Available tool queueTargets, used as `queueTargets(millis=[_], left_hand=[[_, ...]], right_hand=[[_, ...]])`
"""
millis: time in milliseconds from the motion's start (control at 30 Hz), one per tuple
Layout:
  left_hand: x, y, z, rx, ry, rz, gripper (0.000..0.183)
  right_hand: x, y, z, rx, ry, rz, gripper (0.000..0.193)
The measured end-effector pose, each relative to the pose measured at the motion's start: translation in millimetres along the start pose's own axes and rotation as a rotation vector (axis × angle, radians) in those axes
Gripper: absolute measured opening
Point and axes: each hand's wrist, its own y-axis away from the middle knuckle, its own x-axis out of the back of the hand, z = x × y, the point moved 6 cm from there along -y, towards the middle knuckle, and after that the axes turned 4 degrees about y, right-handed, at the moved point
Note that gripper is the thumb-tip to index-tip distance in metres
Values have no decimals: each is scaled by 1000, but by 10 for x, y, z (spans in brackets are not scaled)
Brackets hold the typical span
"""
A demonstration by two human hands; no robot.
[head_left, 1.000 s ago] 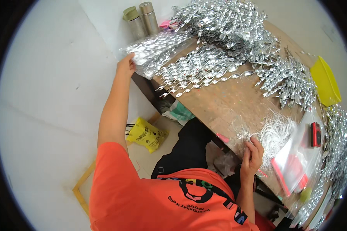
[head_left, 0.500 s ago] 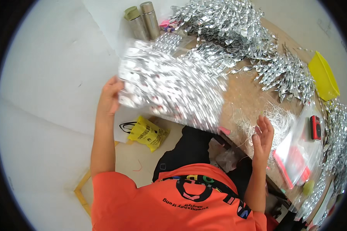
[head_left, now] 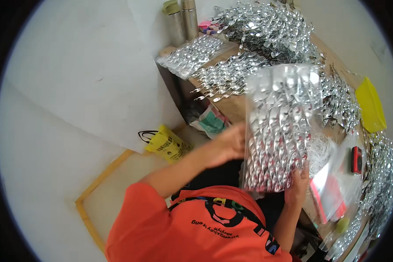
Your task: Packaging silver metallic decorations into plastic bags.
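Note:
A flat clear plastic bag filled with rows of silver twisted spirals point(head_left: 279, 126) is held upright in front of me, over the table's near edge. My right hand point(head_left: 298, 185) grips its lower right corner, the thumb in front of the plastic. At the bag's left edge is my left hand point(head_left: 229, 144), blurred, its fingertips hidden at or behind the bag, so I cannot tell whether it grips. Behind it on the table are loose silver spirals point(head_left: 231, 72) laid in rows and another filled bag point(head_left: 192, 54) lying flat at the far left corner.
A large heap of silver spirals point(head_left: 270, 28) covers the back of the table. Two metal flasks point(head_left: 189, 19) stand at the far left. To the right are a yellow bin point(head_left: 371, 105), white tangled string point(head_left: 322, 148) and a red-and-black device point(head_left: 356, 160). A yellow bag point(head_left: 168, 144) sits below the table.
The filled bag has swung from the left to the right and now hangs upright. My right hand, open and apart before, has closed on its lower corner. My left arm has moved right.

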Motion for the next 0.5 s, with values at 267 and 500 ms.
queueTargets(millis=[267, 500], left_hand=[[-248, 77, -547, -186, 288, -25, 69], [33, 357, 451, -375, 38, 99, 74]], right_hand=[[-554, -21, 198, 67, -237, 40, 59], [-546, 95, 155, 152, 136, -261, 56]])
